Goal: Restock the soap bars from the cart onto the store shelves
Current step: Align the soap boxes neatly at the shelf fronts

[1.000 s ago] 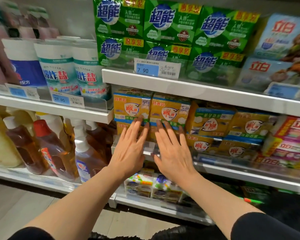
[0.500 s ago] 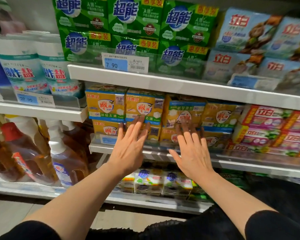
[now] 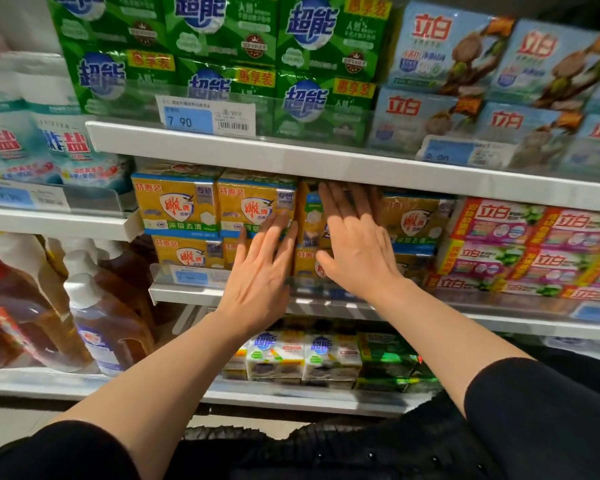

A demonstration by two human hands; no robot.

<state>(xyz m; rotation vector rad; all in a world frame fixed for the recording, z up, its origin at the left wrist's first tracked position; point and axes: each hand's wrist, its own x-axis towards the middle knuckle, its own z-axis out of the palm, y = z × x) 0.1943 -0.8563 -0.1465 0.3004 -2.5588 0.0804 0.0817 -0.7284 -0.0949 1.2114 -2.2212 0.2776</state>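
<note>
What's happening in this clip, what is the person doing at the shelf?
A person is tidying yellow soap packs on the middle shelf. The left hand lies flat, fingers straight, against the second column of packs, while the right hand presses flat on the packs beside them. Neither hand grips a pack. Green soap packs fill the shelf above.

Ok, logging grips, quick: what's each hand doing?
Left hand: open, flat against yellow soap packs.
Right hand: open, pressing yellow packs.
</note>
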